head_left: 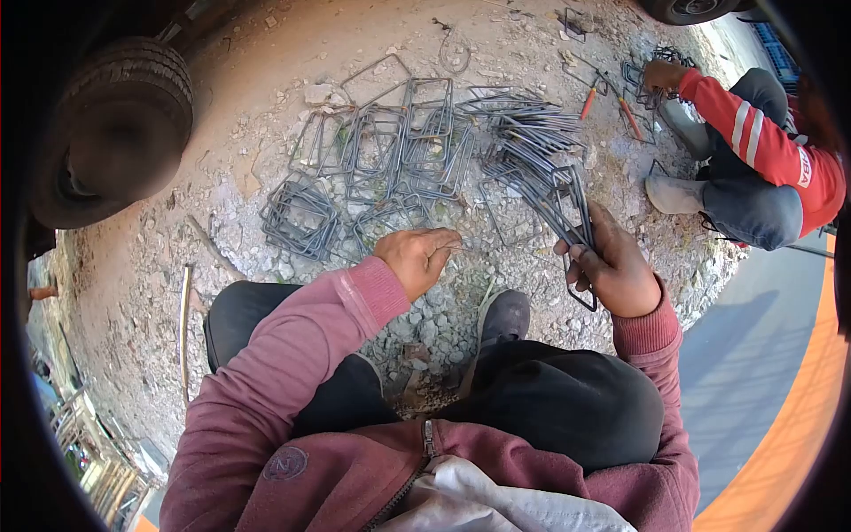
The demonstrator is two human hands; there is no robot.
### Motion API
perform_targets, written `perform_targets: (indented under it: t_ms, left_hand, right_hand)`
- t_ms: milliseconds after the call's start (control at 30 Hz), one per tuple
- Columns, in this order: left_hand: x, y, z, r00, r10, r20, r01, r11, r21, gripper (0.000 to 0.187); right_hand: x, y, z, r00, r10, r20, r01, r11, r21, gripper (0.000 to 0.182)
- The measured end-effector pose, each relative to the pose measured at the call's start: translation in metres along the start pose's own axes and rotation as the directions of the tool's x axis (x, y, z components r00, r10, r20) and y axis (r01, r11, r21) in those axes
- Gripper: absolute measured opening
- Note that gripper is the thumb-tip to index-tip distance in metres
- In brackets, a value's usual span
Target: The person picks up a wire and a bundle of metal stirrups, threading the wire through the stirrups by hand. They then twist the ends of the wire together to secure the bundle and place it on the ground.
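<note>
My right hand (pixel 616 266) is closed around a few rectangular steel rebar stirrups (pixel 576 208), held upright in front of my right knee. My left hand (pixel 415 260) is pinched shut, and a thin wire (pixel 465 247) seems to stick out from between its thumb and forefinger. The two hands are apart. Beyond the right hand lies a dense pile of stirrups (pixel 532 124) with their sides stacked close together. More stirrups (pixel 425 111) lie loosely spread on the ground ahead. A tangled bundle of them (pixel 300 217) is left of my left hand.
At the right, a co-worker in a red sleeve (pixel 727 111) crouches with a hand on other bent steel pieces. Red-handled cutters (pixel 628 115) lie near them. A vehicle wheel (pixel 124 124) is at the far left. Sticks (pixel 185 328) and rubble (pixel 430 328) cover the ground.
</note>
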State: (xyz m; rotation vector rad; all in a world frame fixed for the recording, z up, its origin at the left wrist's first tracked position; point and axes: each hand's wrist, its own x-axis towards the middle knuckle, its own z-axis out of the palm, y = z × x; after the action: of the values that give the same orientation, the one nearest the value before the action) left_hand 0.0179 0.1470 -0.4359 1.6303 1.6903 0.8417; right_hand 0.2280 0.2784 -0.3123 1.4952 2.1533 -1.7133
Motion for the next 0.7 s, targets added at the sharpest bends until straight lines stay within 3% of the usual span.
perform_targets:
  t_ms: [67,167,267,367,433,467,500,600,700]
  left_hand:
    - [0.001,0.004,-0.002,0.999,-0.049,0.005,0.049,0.999,0.019,0.016]
    - [0.001,0.006,-0.001,0.998,-0.067,0.019,0.066,0.997,0.044,0.016]
    - [0.001,0.009,0.001,0.995,-0.091,0.029,0.089,0.995,0.053,0.017]
    - [0.002,0.002,0.009,0.997,0.079,0.008,-0.078,0.991,-0.113,0.018]
    - [0.003,0.005,0.007,0.995,-0.078,0.065,0.090,0.970,-0.224,0.018]
    - [0.002,0.006,0.006,0.983,-0.155,0.101,0.177,0.945,-0.273,0.018]
    - [0.001,0.003,0.008,0.986,-0.150,0.079,0.167,0.933,-0.319,0.018]
    - [-0.001,-0.007,0.013,0.987,-0.150,0.050,0.157,0.889,-0.430,0.018]
    - [-0.003,-0.007,0.010,0.986,-0.155,0.065,0.167,0.857,-0.488,0.018]
  right_hand:
    - [0.000,0.001,0.000,0.999,-0.033,0.030,0.038,0.987,-0.157,0.056]
    - [0.000,-0.001,0.007,0.997,-0.082,-0.007,0.080,0.981,-0.179,0.051]
    - [0.003,0.004,0.006,0.978,-0.208,0.015,0.199,0.910,-0.364,0.053]
    - [0.013,0.009,0.016,0.993,-0.089,0.078,0.092,0.995,-0.037,0.057]
    - [0.021,0.020,0.032,0.987,-0.105,0.125,0.106,0.994,-0.008,0.058]
    - [0.026,0.028,0.042,0.970,-0.212,0.121,0.213,0.977,0.003,0.058]
    - [0.029,0.033,0.050,0.941,-0.317,0.115,0.318,0.948,0.016,0.059]
    - [0.030,0.037,0.048,0.954,-0.270,0.134,0.271,0.963,0.011,0.059]
    - [0.027,0.028,0.031,0.991,-0.120,0.063,0.096,0.951,0.292,0.058]
